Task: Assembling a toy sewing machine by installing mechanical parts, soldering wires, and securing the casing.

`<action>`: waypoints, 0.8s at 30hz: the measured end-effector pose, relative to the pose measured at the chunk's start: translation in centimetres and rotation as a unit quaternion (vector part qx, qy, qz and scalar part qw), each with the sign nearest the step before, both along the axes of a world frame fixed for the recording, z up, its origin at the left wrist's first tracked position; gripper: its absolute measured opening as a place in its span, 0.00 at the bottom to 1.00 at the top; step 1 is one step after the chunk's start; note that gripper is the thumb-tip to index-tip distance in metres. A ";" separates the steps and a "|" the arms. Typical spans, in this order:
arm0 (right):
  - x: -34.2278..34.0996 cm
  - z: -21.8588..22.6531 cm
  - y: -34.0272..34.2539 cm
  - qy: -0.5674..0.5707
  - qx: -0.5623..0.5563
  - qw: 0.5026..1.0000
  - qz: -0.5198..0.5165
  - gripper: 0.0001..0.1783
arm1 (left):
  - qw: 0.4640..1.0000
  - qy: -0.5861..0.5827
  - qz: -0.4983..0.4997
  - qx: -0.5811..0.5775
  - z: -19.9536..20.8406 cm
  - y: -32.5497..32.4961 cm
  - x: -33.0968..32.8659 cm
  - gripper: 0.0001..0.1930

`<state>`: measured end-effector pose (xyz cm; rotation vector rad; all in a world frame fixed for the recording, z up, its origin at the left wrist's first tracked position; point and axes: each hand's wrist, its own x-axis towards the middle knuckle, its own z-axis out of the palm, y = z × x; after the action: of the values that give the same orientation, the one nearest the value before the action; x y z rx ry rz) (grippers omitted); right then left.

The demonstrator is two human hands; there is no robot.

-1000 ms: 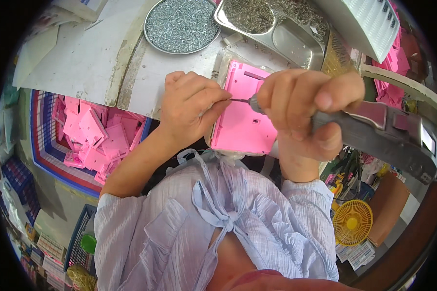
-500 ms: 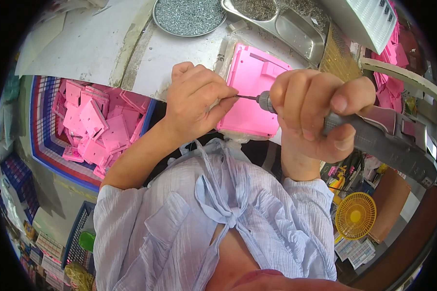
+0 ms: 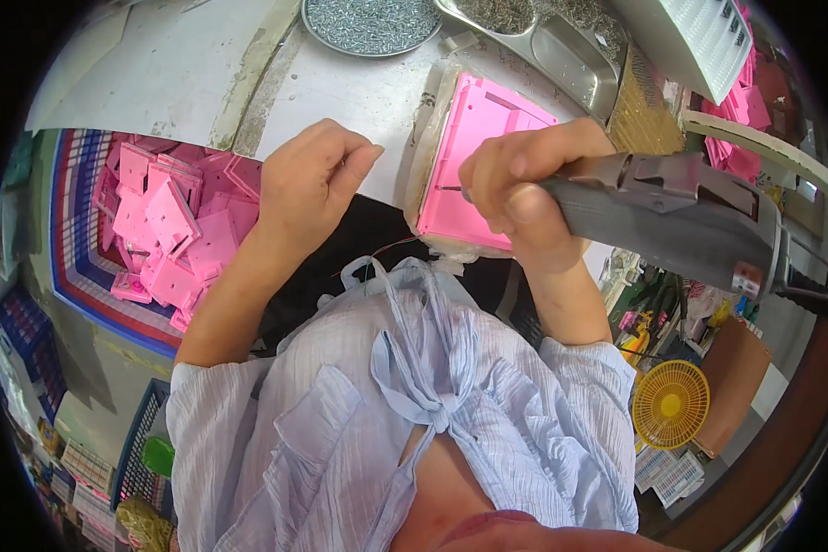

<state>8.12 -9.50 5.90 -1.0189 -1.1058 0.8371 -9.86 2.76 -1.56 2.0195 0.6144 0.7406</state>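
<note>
Your right hand, wrapped round the grey driver, hides part of the smooth pink panel at twelve o'clock from your chest. Your left hand is curled closed; I can't tell if it pinches anything. Small metal screws, cut off above, lie just before twelve; a checked basket at ten.

No wording or number can be read: the small label on the grey screwdriver is too tiny, and the printed sheets below the yellow basket show only blurred rows.
</note>
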 end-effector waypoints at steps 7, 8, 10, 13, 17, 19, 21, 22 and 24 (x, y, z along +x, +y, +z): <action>-0.2 0.1 0.3 -0.230 -0.054 0.971 0.034 0.11 | 0.994 -0.012 -0.087 0.067 -0.6 0.0 0.0 0.10; 0.0 -0.3 0.4 -0.218 -0.043 0.974 0.042 0.11 | 0.993 -0.024 -0.091 0.065 -0.5 -0.1 0.2 0.10; -0.1 -1.3 0.3 -0.185 -0.025 0.981 0.059 0.10 | 0.994 -0.042 -0.102 0.005 -0.6 -0.9 0.2 0.09; 0.6 -1.0 0.4 -0.137 0.002 0.989 0.060 0.11 | 0.990 -0.062 -0.130 0.007 -0.3 -1.7 0.4 0.09; 0.4 2.0 0.4 0.076 0.089 0.991 0.067 0.17 | 0.983 -0.070 -0.135 0.099 -0.5 -2.4 0.7 0.09; 0.2 2.2 -0.3 0.105 0.103 0.986 0.083 0.20 | 0.979 -0.080 -0.134 0.132 -0.1 -2.6 0.9 0.10; 0.0 2.5 -0.9 0.111 0.089 0.987 0.080 0.20 | 0.978 -0.077 -0.129 0.144 0.3 -3.0 0.9 0.10; -0.2 2.6 -1.3 0.114 0.082 0.987 0.077 0.20 | 0.978 -0.079 -0.133 0.143 0.4 -3.1 1.0 0.10; -0.4 2.4 -1.6 0.117 0.070 0.988 0.071 0.19 | 0.977 -0.079 -0.138 0.142 0.4 -3.2 1.1 0.10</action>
<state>7.72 -11.05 8.28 -0.7104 -1.0275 0.9532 -8.80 -0.49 -1.19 2.2184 0.1341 0.8453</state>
